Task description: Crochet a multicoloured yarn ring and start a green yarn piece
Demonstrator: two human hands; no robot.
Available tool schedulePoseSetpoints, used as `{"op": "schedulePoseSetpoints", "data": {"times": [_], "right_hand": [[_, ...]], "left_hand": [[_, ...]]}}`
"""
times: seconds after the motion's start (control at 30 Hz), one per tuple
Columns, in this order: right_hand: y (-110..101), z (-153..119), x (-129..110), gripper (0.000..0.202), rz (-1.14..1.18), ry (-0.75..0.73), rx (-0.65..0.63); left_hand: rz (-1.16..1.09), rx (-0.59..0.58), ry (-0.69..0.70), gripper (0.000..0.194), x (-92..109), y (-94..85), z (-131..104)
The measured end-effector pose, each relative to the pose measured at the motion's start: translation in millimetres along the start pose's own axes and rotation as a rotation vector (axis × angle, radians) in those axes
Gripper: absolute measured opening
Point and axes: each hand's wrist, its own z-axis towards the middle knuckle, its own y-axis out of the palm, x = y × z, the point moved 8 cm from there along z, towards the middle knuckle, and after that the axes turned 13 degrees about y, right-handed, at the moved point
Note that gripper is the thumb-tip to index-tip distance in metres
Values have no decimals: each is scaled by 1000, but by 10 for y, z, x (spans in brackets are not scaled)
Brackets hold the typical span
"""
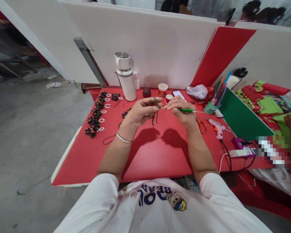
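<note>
Both hands are raised over the red table (155, 155), close together. My left hand (143, 111) pinches a small piece of green yarn (157, 103), with a strand looped near its index finger and dark green ends hanging below. In my right hand (181, 110) is a crochet hook (185, 110) with a green handle, held roughly level, its thin metal tip meeting the yarn between the hands. Dark multicoloured yarn pieces (96, 112) with white bead loops stand in a column at the left. Another multicoloured piece (126, 113) is partly hidden behind my left hand.
Behind the hands are a white thermos (126, 81), a yarn ball (146, 93), a paper cup (163, 89), a thread spool (169, 98) and a phone (178, 95). Rightward lie orange-handled scissors (201, 126), a glue gun (218, 128), a pen holder (210, 107) and a power strip (241, 152).
</note>
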Motion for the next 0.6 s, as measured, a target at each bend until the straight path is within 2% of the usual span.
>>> {"op": "schedulePoseSetpoints", "data": {"times": [0.2,0.43,0.53,0.6], "right_hand": [[34,2,123,17,164,33,27],[198,-17,407,26,564,333,77],[272,-34,475,32,619,423,114],[286,-47,501,36,578,422,149]], "left_hand": [[-24,7,32,42,13,-8,4],[-103,1,51,41,37,30,3],[-116,20,55,41,36,15,7],[-109,50,30,40,17,-5,4]]}}
